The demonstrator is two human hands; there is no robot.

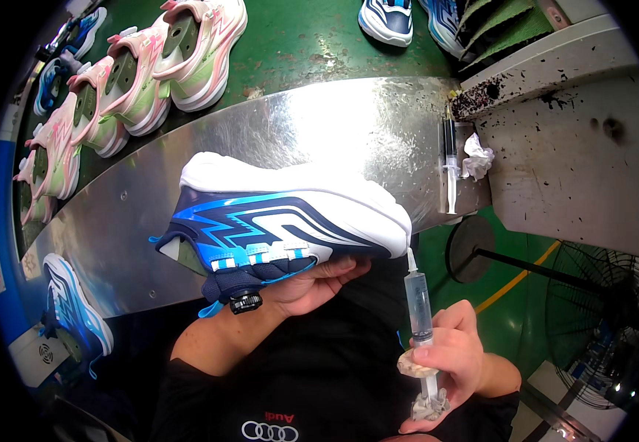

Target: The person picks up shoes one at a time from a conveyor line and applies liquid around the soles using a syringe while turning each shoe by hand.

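A blue, navy and white sports shoe point(260, 221) is tipped on its side, its white sole facing away from me and its toe to the right. My left hand point(312, 287) is closed around its upper from below, the fingers partly hidden behind the shoe. A black dial point(246, 301) hangs at its near side. In my right hand point(456, 346) is a clear syringe point(419, 306), pointing away from me, with whitish wrapping around its flange and plunger end. The syringe's tip meets the edge of the sole at the toe, touching or very close.
Pink and green shoes point(201, 59) line the green surface at the far left. A metal ledge point(150, 169) crosses behind my hands. On its right end lie a dark-filled syringe point(450, 158) and crumpled white paper point(477, 157). Another blue shoe point(76, 309) sits left; a fan point(599, 295) stands right.
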